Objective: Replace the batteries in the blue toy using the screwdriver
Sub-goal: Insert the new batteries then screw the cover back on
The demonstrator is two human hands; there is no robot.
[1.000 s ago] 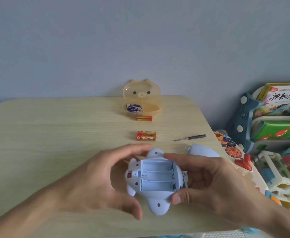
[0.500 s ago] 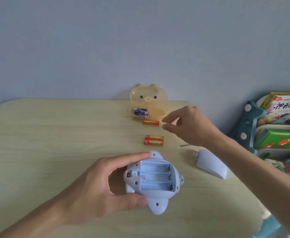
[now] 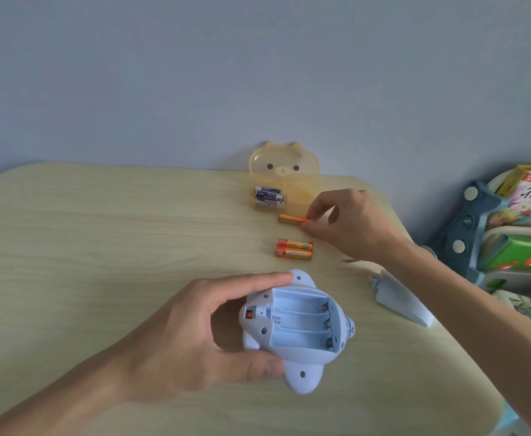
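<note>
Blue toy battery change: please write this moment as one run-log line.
left hand: holds blue toy | bay: empty | right hand: fingers pinching single orange battery | cover: off

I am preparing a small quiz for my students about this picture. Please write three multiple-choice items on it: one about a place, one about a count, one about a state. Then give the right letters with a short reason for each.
1. Where do the dark blue batteries lie?
A. In the bear-shaped box
B. Inside the blue toy
C. Under the left hand

2. How many orange batteries are on the table?
A. One
B. Three
C. Five

3. What is the state of the toy's battery compartment?
A. Closed with its cover
B. Open and full
C. Open and empty

Answers:
1 A: they rest in the tray of the open box at the far edge.
2 B: a single battery at the fingertips of the right hand, and a pair side by side nearer the toy.
3 C: three bare slots show and the cover lies apart on the table.
</note>
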